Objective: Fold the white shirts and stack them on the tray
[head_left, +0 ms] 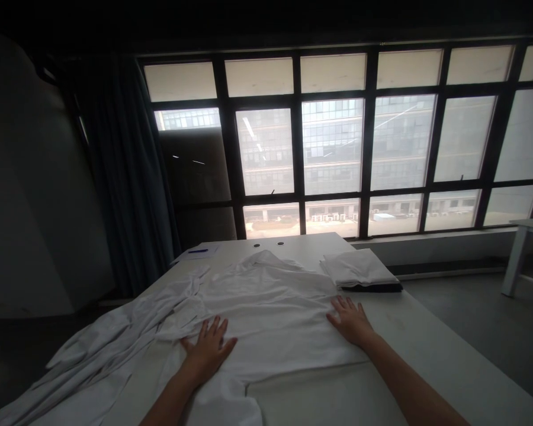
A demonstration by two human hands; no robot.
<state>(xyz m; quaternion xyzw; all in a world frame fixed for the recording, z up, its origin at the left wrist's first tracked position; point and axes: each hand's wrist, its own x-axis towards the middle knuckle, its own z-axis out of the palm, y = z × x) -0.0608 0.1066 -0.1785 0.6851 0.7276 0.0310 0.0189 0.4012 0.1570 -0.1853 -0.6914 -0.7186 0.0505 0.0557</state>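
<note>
A white garment, probably a shirt [279, 331], lies spread over the white table [430, 343], with creases across its far part. My left hand [208, 349] rests on its left side, fingers spread and flat. On its right edge lies my right hand [350, 319], also flat with the fingers apart. Neither hand grips the cloth. One sleeve-like piece of the garment stretches toward me at the bottom, beside my left forearm. Left of my left hand, more crumpled white cloth [111, 337] covers the table's left side.
A folded white stack [359, 267] with a dark layer beneath sits at the table's right edge. Far left lies paper with a blue pen [198, 251]. Two round holes mark the far tabletop. Windows stand behind, a dark curtain [124, 177] left, another table [515, 254] right.
</note>
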